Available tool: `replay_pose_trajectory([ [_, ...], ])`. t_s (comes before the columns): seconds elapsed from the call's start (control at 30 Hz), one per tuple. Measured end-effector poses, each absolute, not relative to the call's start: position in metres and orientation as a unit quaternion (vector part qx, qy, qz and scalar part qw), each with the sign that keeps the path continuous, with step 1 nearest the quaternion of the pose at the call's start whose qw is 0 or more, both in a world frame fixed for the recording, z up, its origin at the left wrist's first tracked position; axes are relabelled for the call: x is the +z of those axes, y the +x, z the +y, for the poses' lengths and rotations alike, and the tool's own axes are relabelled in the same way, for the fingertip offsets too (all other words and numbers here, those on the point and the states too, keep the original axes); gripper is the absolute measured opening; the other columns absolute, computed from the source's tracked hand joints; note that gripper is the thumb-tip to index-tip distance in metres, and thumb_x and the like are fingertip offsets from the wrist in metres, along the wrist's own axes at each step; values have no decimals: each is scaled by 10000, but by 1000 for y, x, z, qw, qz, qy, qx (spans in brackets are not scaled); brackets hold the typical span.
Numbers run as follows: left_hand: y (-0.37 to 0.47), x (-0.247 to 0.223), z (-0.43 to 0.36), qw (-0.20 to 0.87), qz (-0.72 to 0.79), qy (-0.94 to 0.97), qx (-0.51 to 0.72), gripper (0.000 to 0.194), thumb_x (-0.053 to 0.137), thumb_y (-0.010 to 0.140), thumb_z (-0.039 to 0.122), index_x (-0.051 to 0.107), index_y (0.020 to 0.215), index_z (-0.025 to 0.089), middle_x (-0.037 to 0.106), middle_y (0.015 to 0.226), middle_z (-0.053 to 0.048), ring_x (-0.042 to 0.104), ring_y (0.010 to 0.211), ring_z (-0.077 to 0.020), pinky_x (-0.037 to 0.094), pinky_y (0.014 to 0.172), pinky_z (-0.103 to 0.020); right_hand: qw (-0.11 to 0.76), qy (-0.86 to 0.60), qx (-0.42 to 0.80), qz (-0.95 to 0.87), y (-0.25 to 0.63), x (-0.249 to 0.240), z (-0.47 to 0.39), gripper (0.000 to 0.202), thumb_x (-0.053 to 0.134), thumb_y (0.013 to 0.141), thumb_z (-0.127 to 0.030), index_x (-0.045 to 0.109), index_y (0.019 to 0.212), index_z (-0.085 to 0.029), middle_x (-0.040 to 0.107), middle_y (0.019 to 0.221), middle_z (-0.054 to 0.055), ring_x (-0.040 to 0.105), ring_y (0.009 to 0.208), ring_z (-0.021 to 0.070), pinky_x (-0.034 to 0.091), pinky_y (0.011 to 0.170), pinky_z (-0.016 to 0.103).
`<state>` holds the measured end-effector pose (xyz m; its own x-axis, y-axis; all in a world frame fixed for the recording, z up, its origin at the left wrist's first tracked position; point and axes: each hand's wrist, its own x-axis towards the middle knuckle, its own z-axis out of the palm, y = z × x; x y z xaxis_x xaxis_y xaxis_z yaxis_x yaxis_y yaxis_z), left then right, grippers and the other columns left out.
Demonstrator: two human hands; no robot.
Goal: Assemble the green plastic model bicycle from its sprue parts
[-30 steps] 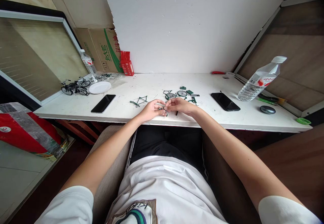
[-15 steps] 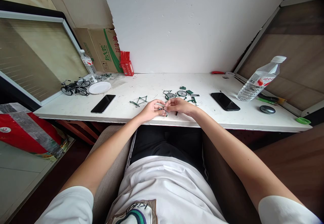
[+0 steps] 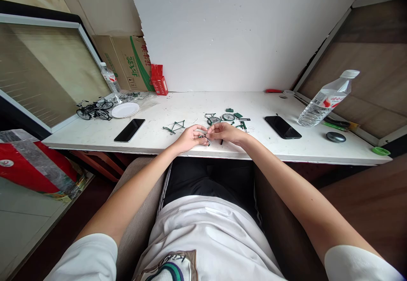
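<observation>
My left hand (image 3: 193, 138) and my right hand (image 3: 224, 132) meet over the front of the white table, fingertips nearly touching. Both are closed in a pinch around a small, thin model bicycle part (image 3: 208, 143), dark and silvery with a curved end; most of it is hidden by the fingers. A green model bicycle frame (image 3: 174, 126) lies just left of my left hand. Beyond my right hand lie two spoked toy wheels (image 3: 228, 117) and a green forked part (image 3: 243, 126). A short black piece (image 3: 221, 142) rests beneath my right hand.
On the left are a black phone (image 3: 129, 130), a white plate (image 3: 125, 110) and assembled black model bicycles (image 3: 94, 110). To the right, another phone (image 3: 282, 127), a tilted water bottle (image 3: 327, 98), a dark mouse-like object (image 3: 336, 137) and a green lid (image 3: 380, 151) lie about.
Both hands keep nearly the same place and pinch. The small part between them has turned very slightly; the other pieces lie where they were.
</observation>
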<state>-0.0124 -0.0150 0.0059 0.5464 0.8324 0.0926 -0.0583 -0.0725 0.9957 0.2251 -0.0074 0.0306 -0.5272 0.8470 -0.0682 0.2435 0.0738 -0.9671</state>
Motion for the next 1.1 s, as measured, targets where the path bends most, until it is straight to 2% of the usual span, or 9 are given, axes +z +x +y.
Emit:
replay_pose_trajectory([
  [0.37, -12, 5, -14, 608, 303, 635, 369, 652, 967, 742, 389, 593, 1216, 143, 777, 987, -108, 804, 849, -231, 618, 926, -449, 291, -404, 541, -678, 221, 31, -10, 244, 898, 779, -346, 767, 935, -212, 766, 874, 29, 687, 783, 163, 511, 599, 230],
  [0.73, -12, 6, -15, 613, 298, 628, 375, 637, 962, 750, 378, 591, 1211, 144, 789, 992, -114, 809, 868, -241, 617, 936, -455, 274, -400, 549, -681, 223, 33, -10, 270, 855, 835, -431, 765, 970, -216, 782, 888, 49, 698, 788, 177, 505, 550, 226],
  [1.1, -12, 6, -15, 615, 298, 626, 374, 620, 953, 764, 364, 589, 1217, 148, 789, 995, -109, 809, 882, -242, 615, 947, -460, 278, -396, 559, -673, 221, 37, -13, 235, 850, 822, -375, 752, 964, -215, 785, 908, 61, 703, 827, 193, 505, 558, 235],
])
